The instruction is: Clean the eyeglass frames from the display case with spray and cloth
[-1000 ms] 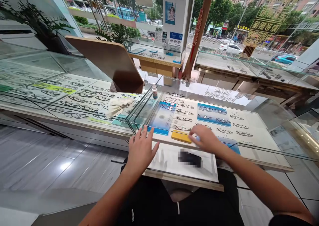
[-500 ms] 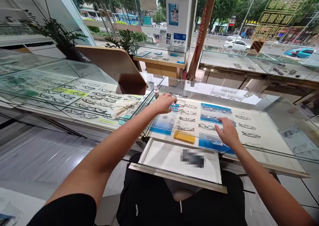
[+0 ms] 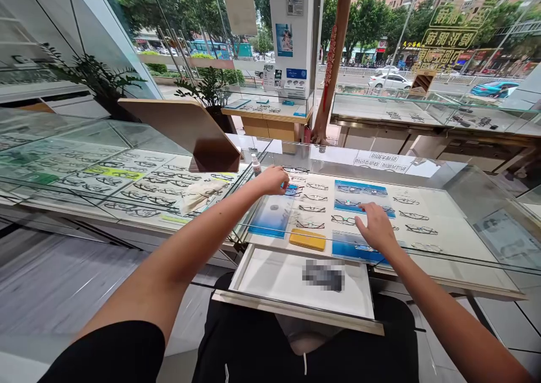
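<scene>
My left hand (image 3: 273, 181) is over the far left part of the glass display counter (image 3: 296, 152), its fingers curled together. Whatever is between those fingertips, if anything, is too small to make out. Just behind it stands a small spray bottle (image 3: 255, 164). My right hand (image 3: 376, 226) is over the counter's right part, thumb and fingers apart, holding nothing. Below the glass, rows of eyeglasses (image 3: 311, 208) lie on a white base, some on blue cards (image 3: 270, 217). A yellow case (image 3: 307, 239) lies near the front.
An open white drawer (image 3: 262, 276) sticks out above my lap, with a blurred-out dark object (image 3: 323, 275) inside. To the left, a crumpled cream cloth (image 3: 203, 195) and a tilted wooden-framed board (image 3: 177, 125) rest on the adjoining showcase. Potted plants (image 3: 209, 90) stand behind.
The view has tilted up slightly, so the counter sits lower in it. My left hand's fingers have shifted a little; my right hand keeps nearly the same place over the glass.
</scene>
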A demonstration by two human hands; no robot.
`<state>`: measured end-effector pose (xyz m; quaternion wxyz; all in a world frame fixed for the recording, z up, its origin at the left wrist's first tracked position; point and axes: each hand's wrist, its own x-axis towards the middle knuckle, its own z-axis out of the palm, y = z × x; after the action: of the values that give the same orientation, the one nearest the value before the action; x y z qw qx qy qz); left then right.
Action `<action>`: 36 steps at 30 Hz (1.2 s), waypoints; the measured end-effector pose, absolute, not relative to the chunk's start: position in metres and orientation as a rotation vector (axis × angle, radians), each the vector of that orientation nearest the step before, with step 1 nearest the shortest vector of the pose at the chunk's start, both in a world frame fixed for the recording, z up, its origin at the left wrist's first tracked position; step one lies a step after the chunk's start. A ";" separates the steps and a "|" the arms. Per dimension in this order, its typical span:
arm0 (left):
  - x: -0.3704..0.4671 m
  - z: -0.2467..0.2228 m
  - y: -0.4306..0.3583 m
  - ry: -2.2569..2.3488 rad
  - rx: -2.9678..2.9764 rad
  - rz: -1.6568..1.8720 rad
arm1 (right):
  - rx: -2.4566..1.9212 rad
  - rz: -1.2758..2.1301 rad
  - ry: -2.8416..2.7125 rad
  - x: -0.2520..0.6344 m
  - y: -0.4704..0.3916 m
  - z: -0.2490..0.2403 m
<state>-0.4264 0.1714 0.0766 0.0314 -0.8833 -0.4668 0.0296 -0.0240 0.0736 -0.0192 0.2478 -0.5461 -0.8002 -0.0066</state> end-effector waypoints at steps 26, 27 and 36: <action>-0.444 0.023 0.000 -1.615 -3.099 0.510 | -1.483 -0.083 -2.178 -0.023 0.071 -0.014; -0.445 0.009 0.007 -1.639 -3.055 0.502 | -1.477 -0.082 -2.174 -0.023 0.071 -0.014; -0.461 -0.052 0.081 -1.634 -2.830 0.280 | -1.483 -0.047 -2.161 -0.025 0.071 -0.013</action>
<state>-0.4611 0.0811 -0.0521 -0.0692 -0.8608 -0.4970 0.0852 -0.0245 0.0708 -0.0128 0.2573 -0.5468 -0.7966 -0.0173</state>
